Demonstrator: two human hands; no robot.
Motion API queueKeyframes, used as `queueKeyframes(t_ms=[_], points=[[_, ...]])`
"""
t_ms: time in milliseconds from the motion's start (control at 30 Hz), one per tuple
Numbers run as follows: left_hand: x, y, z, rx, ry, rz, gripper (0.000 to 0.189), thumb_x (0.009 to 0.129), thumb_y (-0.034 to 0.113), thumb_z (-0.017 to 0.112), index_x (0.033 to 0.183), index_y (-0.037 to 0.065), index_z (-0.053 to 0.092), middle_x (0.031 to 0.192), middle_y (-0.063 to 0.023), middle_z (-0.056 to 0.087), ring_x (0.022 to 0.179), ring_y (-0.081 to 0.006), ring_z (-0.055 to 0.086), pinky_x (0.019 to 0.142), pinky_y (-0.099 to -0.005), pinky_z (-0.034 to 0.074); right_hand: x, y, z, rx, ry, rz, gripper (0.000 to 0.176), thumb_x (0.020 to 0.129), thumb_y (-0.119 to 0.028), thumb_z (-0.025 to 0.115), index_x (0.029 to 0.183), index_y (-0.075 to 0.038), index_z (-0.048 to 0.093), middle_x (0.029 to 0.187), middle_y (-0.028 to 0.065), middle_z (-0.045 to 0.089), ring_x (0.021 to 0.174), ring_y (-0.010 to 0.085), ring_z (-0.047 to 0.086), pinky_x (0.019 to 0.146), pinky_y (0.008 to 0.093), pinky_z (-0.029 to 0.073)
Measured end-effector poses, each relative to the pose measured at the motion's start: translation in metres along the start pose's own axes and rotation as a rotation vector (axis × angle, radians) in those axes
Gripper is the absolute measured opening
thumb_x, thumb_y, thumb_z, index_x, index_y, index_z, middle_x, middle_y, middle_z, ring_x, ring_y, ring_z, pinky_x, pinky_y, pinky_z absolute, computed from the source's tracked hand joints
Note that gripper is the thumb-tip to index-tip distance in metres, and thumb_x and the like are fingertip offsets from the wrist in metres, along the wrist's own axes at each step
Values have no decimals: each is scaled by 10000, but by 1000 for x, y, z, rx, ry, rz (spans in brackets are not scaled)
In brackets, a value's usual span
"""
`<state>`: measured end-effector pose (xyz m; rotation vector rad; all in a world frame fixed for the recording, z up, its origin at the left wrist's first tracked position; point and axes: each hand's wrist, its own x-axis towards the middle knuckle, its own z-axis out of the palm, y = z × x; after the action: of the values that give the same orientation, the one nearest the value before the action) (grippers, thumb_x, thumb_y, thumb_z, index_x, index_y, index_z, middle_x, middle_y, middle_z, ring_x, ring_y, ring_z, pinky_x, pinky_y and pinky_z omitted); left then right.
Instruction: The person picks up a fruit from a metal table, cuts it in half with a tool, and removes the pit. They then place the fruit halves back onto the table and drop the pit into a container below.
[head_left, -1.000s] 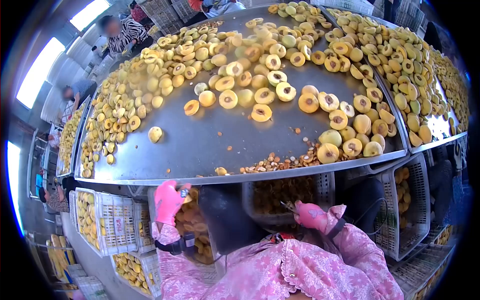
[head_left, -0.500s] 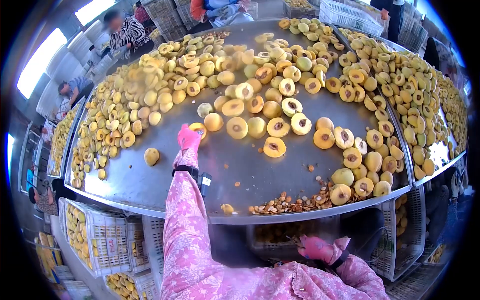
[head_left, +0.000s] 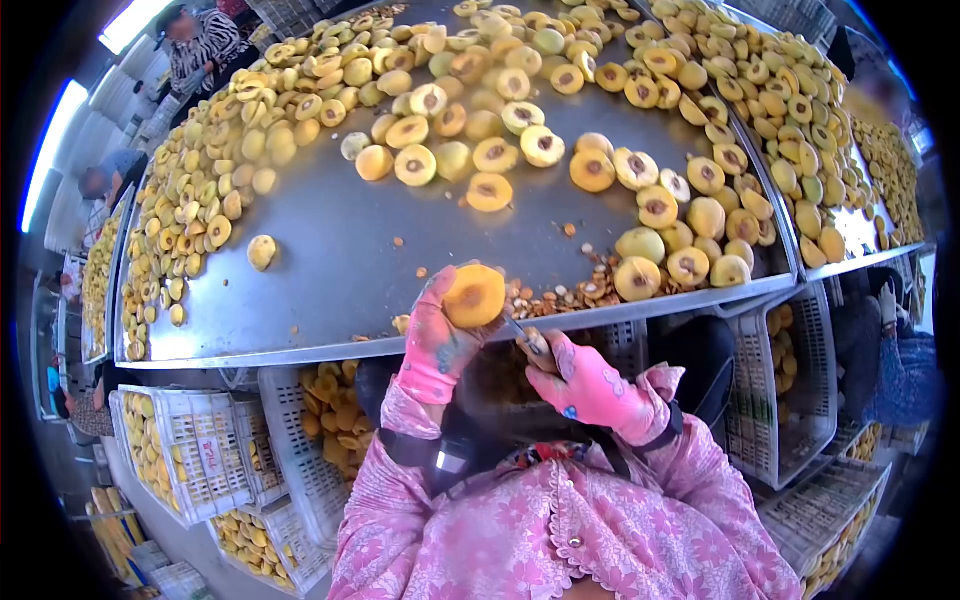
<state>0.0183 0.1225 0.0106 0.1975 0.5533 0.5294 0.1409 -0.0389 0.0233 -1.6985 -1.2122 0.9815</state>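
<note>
Sheet metal, dull grey and smeared, makes up the wide tabletop point(head_left: 330, 250) in front of me, banked along its far and side edges with halved yellow fruit point(head_left: 240, 150). Half a second ago the left hand point(head_left: 437, 340) was stretched out over the metal at a fruit half; now it is back by the near rim, fingers curled around a fruit half point(head_left: 476, 297) that sits just above the table's edge. The right hand point(head_left: 595, 390) has come up from below the edge to meet it, pinching a slim tool point(head_left: 530, 338) whose tip points at the fruit's lower side; whether the tip touches the flesh I cannot tell. A lone fruit point(head_left: 262, 252) stays put on the left of the table.

The held half is round, smooth and deep orange on the face turned upward. Pink gloves with small printed patches cover both hands, and the flowered pink smock point(head_left: 480, 520) has a scalloped front edge. Brown pits point(head_left: 575, 292), small and hard-looking, lie scattered near the rim. Slotted pale plastic crates point(head_left: 212, 455) full of yellow fruit stand below on the left.
</note>
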Motion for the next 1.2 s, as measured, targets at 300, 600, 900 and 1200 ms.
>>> queueKeyframes(t_ms=[300,600,900,1200], points=[[-20,-61,10,115,22,126,386,922,290,507,1161,-14,505,1092,-169,582,999,-279,572,893,-384,464,-19,5,10,-75,172,-26,231,853,-178,562,987,-13,473,733,248,580,716,446,568,574,459,457],[-18,-77,8,618,161,406,294,880,234,586,1071,11,578,1018,-106,611,918,-199,606,819,-324,493,-25,6,10,-14,60,85,318,811,-121,585,1058,0,426,793,252,580,793,456,554,624,455,448],[-7,-87,-3,577,179,399,265,847,188,638,1045,15,601,906,-70,640,809,-167,623,696,-288,515,-21,61,31,-105,52,-159,245,834,-131,537,1015,14,458,785,222,582,713,378,592,597,414,461],[-22,-86,5,360,-46,147,324,891,295,556,1070,25,544,1043,-158,594,831,-249,621,612,-329,544,-33,0,-7,891,-499,367,140,841,-200,553,830,-79,482,574,-33,457,451,59,429,414,192,323]])
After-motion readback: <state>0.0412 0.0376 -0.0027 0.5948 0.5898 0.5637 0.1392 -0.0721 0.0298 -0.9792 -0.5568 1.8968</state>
